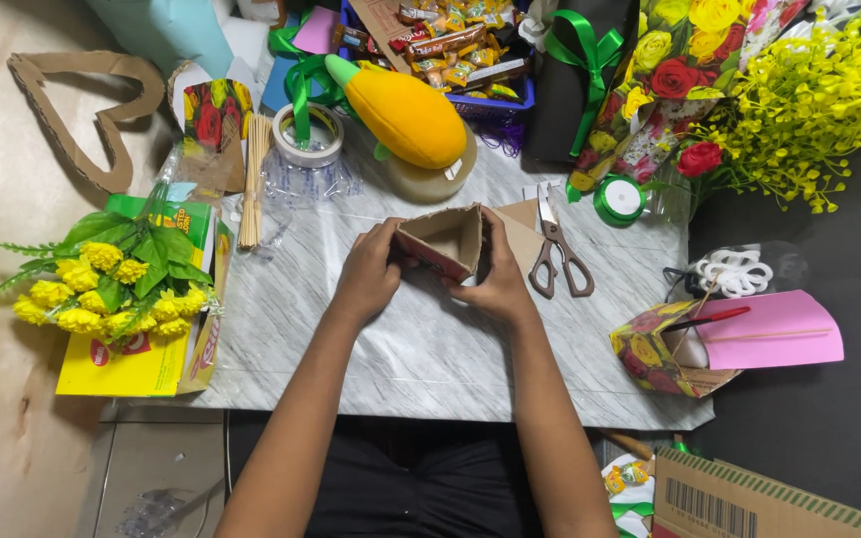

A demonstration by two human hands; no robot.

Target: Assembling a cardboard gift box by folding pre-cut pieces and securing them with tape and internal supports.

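Note:
A small open cardboard box piece [444, 237], brown with a reddish outer side, is held over the marble tabletop [401, 339] between both hands. My left hand [369, 271] grips its left side. My right hand [495, 271] grips its right side, fingers curled around the edge. A flat cardboard scrap [518, 227] lies just right of the box. Brown-handled scissors [556, 254] rest next to my right hand.
Yellow artificial flowers [117, 284] lie on a yellow-green box at left. Wooden skewers [252, 179], tape rolls [308, 134], a yellow plush toy [403, 110], a snack basket [460, 50], flower-print wrapping [670, 70], green ribbon spool [620, 199], pink paper [774, 329] and a cardboard heart [82, 100] surround the work area.

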